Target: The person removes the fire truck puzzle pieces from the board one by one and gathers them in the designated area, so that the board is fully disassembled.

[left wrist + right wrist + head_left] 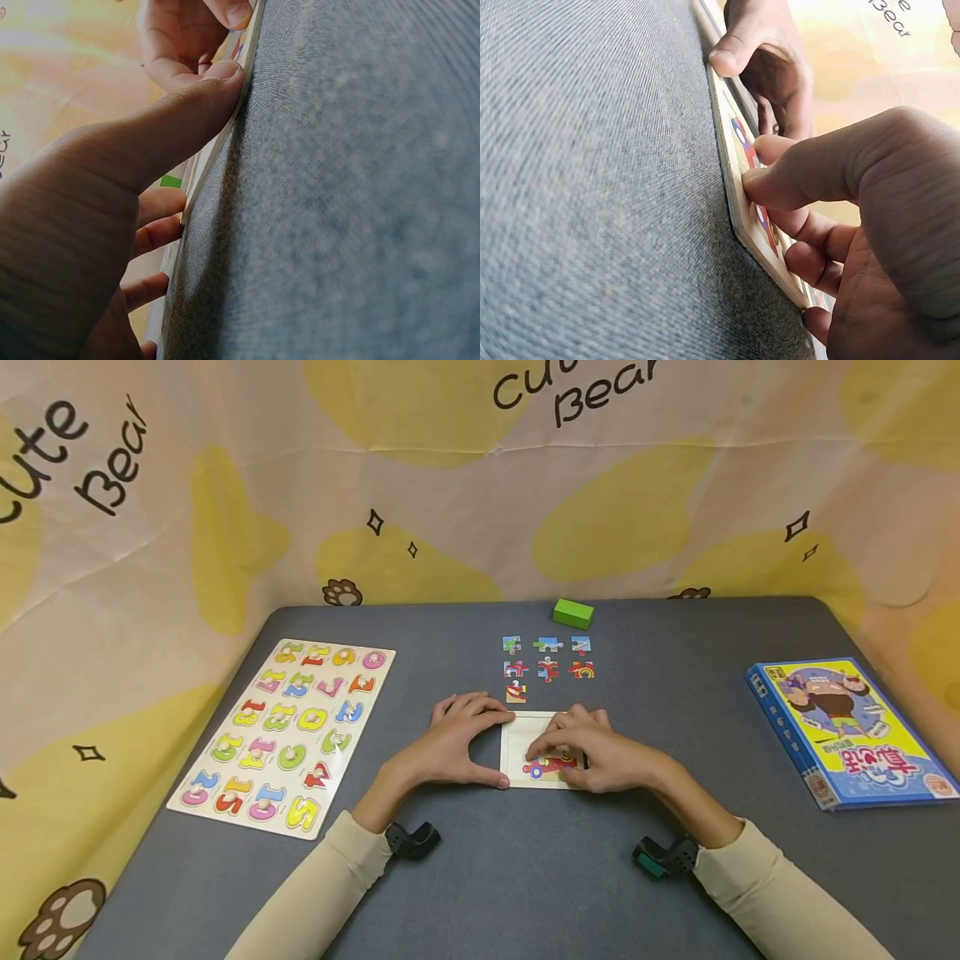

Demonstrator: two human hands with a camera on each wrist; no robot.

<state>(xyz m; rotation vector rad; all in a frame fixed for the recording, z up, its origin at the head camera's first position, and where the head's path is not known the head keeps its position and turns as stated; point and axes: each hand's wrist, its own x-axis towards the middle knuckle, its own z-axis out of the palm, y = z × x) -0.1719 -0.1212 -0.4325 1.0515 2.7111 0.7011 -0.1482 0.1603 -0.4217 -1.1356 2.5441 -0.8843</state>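
A small pale puzzle board (528, 728) lies on the table between the hands. Along its near side, red car puzzle pieces (542, 767) are set in the frame. My left hand (459, 742) spans the board's left edge, thumb at the near corner and forefinger at the far one, fingers fairly straight. Over the car, my right hand (596, 748) bends its fingers down, with thumb and forefinger close together on a puzzle piece (761, 214) that they partly hide. Beyond the board, several loose puzzle pieces (548, 669) lie in rows.
A green block (573, 613) sits at the table's far edge. On the left lies a white number board (281, 739) with knobbed numerals. A blue and yellow box (855, 731) rests at the right. Patterned cloth (450, 485) hangs behind the grey table (525, 877).
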